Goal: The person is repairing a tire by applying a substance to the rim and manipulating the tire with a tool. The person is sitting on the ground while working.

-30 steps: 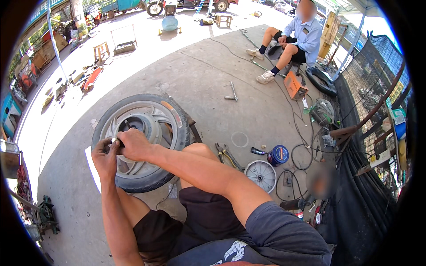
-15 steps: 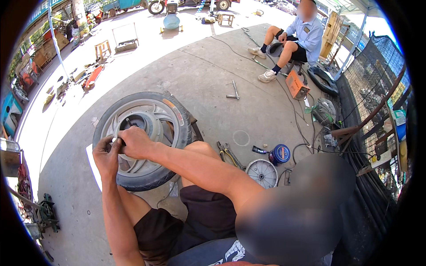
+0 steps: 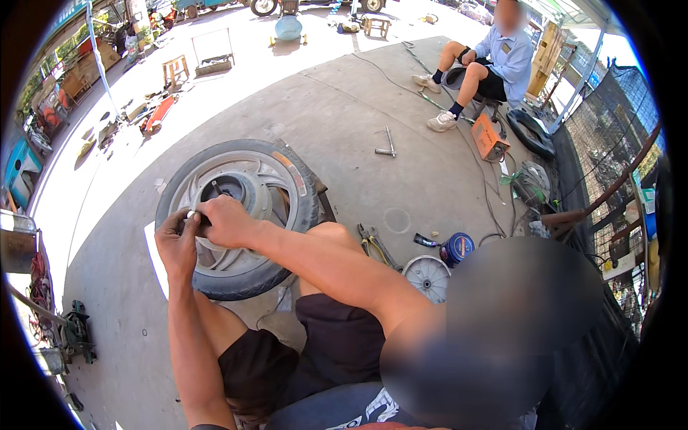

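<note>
A grey spoked wheel with a black tyre lies flat in front of me, its round hub open in the middle with a short shaft standing in it. Over the wheel's left side my hands meet. Between the thumb and fingers of my left hand a small white piece shows, its kind too small to tell. My right hand is closed right beside it, fingertips curled against the left fingers. Whatever the right fingers grip is hidden behind the hand.
Right of the wheel lie pliers, a round metal cover and a blue tin. A T-shaped wrench rests farther out. Beyond are an orange machine with cables, a loose tyre and a seated person.
The whole view has shifted slightly, with the scene sliding a little right. Both hands stay together over the wheel's left side, the white piece still at the left fingertips.
</note>
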Action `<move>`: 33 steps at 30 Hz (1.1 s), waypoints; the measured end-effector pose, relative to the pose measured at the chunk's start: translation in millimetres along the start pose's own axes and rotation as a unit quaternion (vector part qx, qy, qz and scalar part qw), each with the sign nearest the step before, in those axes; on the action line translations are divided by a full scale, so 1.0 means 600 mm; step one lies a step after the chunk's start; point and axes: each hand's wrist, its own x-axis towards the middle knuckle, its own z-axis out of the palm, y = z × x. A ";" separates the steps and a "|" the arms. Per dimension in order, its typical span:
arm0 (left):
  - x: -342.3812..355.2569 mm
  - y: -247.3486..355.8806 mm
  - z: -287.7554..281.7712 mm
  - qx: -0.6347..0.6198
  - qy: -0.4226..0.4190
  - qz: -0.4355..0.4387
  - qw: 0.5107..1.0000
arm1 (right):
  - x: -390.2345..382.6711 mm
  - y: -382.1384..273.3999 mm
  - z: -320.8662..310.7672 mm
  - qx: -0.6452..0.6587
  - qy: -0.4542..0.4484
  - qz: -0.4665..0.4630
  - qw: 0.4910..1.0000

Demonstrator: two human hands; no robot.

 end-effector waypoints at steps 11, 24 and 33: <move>-0.002 0.002 0.002 -0.001 0.029 -0.008 1.000 | 0.008 -0.015 -0.017 -0.025 -0.046 0.020 0.998; -0.003 0.026 -0.001 0.017 -0.003 -0.035 0.999 | 0.010 -0.001 -0.009 -0.028 -0.033 0.017 0.999; 0.015 -0.003 -0.014 -0.071 0.046 -0.196 0.977 | 0.005 -0.011 -0.011 -0.029 -0.038 0.007 0.999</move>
